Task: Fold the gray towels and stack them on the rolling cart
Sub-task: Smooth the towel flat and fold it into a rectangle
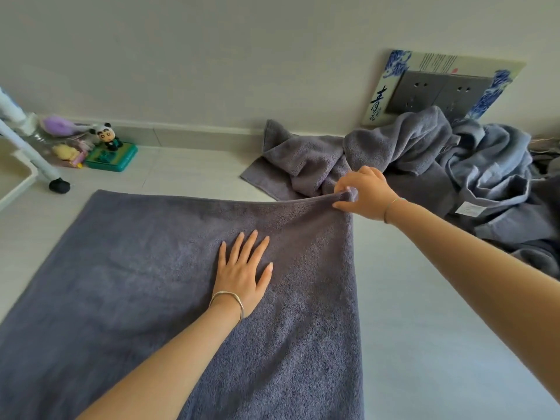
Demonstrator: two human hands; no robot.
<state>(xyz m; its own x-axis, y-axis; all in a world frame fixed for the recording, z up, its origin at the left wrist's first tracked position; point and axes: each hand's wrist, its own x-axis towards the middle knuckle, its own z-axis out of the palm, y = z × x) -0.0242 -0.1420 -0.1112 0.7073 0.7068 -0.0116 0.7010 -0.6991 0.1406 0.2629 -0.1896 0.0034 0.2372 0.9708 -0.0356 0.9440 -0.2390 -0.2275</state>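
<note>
Towel (151, 283), dark gray, lies spread flat on the pale floor (424, 313), taking up the lower left and middle of the view, with its far edge running across towards the right.

Readable writing is scarce. On the wall (212, 56) at upper right, a blue-and-white surround (380, 95) frames two gray sockets (439, 89); its left strip carries a large brushed character, 青, with smaller characters beneath that are too small to read. A white tag (468, 208) shows on the pile (424, 165) of crumpled gray towels heaped against the wall below the sockets; its print cannot be made out.

The left hand (242, 277) rests palm down on the towel near its middle, fingers (250, 242) straight and spread, a silver bangle (227, 298) on the wrist. The right hand (366, 192) reaches forward and pinches the towel's far right corner (348, 195) between thumb and curled fingers, lifting it slightly off the floor just beside the pile. A thin bracelet (389, 207) circles that wrist.

At the left edge stands the white cart (18, 165), one black wheel (59, 185) on the floor, well apart from the hands. Near it, by the wall, a panda (106, 135) figure sits on a green box (112, 160).
</note>
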